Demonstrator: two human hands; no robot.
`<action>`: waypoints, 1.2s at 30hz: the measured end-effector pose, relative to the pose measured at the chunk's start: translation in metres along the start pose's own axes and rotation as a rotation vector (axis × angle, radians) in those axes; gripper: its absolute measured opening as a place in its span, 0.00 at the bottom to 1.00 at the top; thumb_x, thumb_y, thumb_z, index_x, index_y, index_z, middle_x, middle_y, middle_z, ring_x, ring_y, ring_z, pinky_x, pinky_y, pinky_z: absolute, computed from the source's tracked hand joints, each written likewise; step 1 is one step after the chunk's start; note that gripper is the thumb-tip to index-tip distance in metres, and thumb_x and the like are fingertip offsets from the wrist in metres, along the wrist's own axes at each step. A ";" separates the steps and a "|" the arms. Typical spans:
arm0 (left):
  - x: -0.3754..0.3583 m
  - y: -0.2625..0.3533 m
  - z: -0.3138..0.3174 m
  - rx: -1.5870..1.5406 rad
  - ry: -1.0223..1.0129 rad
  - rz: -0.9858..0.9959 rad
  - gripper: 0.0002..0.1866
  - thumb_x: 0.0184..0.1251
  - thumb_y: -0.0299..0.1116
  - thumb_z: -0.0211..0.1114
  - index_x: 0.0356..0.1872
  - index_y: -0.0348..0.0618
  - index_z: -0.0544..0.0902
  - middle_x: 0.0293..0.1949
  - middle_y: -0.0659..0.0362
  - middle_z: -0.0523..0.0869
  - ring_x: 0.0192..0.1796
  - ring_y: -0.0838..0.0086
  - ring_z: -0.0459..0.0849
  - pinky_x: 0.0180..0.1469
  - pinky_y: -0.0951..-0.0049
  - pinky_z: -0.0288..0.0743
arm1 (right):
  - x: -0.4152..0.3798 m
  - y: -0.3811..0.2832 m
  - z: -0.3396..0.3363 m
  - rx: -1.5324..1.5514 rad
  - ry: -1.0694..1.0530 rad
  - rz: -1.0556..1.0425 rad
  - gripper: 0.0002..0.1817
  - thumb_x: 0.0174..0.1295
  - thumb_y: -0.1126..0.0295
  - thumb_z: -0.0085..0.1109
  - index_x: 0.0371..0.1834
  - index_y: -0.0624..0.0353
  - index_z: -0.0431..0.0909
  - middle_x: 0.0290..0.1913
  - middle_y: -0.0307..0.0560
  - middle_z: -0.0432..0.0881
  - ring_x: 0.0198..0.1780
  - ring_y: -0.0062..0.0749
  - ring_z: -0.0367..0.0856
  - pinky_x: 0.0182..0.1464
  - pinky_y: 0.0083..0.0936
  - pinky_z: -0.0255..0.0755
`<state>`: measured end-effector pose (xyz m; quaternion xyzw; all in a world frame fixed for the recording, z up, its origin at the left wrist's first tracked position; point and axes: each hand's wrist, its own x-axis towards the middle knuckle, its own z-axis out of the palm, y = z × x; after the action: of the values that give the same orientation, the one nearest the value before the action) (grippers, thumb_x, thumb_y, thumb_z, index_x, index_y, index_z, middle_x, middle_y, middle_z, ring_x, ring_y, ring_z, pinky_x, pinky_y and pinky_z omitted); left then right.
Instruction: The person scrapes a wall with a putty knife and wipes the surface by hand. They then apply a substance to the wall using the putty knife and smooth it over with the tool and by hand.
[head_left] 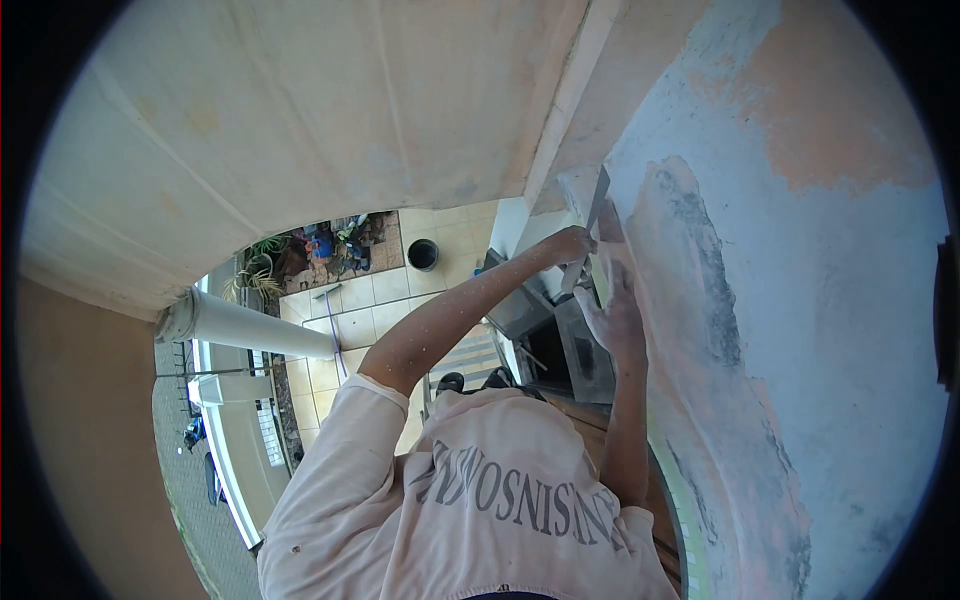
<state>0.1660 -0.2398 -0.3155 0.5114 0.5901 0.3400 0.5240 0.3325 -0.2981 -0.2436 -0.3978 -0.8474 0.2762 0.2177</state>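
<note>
My left hand (570, 246) reaches across to the wall corner, its fingers closed round a flat grey scraper (600, 196). The long blade points up along the corner; the handle is hidden by the fingers. Just below it, my right hand (618, 312) is raised with the fingers stretched out beside the wall edge, its thumb close to the lower part of the scraper. Pale dust or filler coats this hand. On the right, the blue-white wall (820, 300) has rough grey and pinkish patches (690, 230) near both hands.
A pale ceiling (300, 100) spreads overhead, with a beam (570, 100) meeting the corner. Far below, a black bucket (423, 255) stands on the tiled floor (375, 322). A white column (260, 325) rises at left. Dark furniture (585, 350) stands beneath my hands.
</note>
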 end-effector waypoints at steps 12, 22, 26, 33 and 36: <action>-0.008 -0.090 -0.066 0.175 -0.120 -0.665 0.10 0.62 0.34 0.51 0.32 0.39 0.78 0.25 0.56 0.80 0.23 0.68 0.80 0.30 0.61 0.78 | 0.033 -0.033 0.018 -0.230 -0.391 -0.123 0.31 0.65 0.54 0.50 0.67 0.61 0.62 0.67 0.61 0.64 0.70 0.56 0.58 0.70 0.48 0.51; -0.024 -0.062 -0.076 0.261 0.079 -0.695 0.11 0.60 0.37 0.53 0.33 0.44 0.82 0.30 0.57 0.83 0.30 0.71 0.82 0.38 0.63 0.79 | 0.020 -0.033 0.046 -0.147 -0.007 -0.428 0.33 0.64 0.50 0.51 0.69 0.55 0.60 0.71 0.62 0.54 0.73 0.63 0.48 0.71 0.58 0.42; -0.036 -0.051 -0.069 0.383 0.065 -0.710 0.12 0.60 0.39 0.55 0.33 0.43 0.82 0.30 0.56 0.84 0.31 0.72 0.83 0.38 0.67 0.79 | -0.021 -0.100 0.019 0.117 -0.075 -0.841 0.29 0.64 0.53 0.51 0.67 0.51 0.63 0.70 0.59 0.59 0.73 0.59 0.51 0.70 0.58 0.44; 0.023 -0.117 -0.061 0.522 0.151 -0.650 0.16 0.59 0.43 0.57 0.42 0.47 0.84 0.37 0.56 0.88 0.39 0.66 0.87 0.45 0.63 0.79 | -0.004 -0.084 0.009 0.393 -0.125 -0.347 0.25 0.66 0.58 0.50 0.65 0.54 0.67 0.63 0.57 0.70 0.68 0.52 0.63 0.70 0.50 0.49; 0.012 -0.092 -0.051 0.555 0.093 -0.606 0.16 0.59 0.43 0.57 0.42 0.47 0.84 0.37 0.56 0.88 0.39 0.66 0.87 0.45 0.63 0.78 | -0.015 -0.135 0.020 0.313 -0.127 -0.756 0.30 0.65 0.54 0.53 0.66 0.59 0.64 0.67 0.59 0.65 0.70 0.58 0.59 0.69 0.50 0.51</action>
<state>0.0944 -0.2444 -0.3935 0.4203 0.8065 0.0210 0.4153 0.2549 -0.3876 -0.1744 -0.0031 -0.8933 0.3263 0.3090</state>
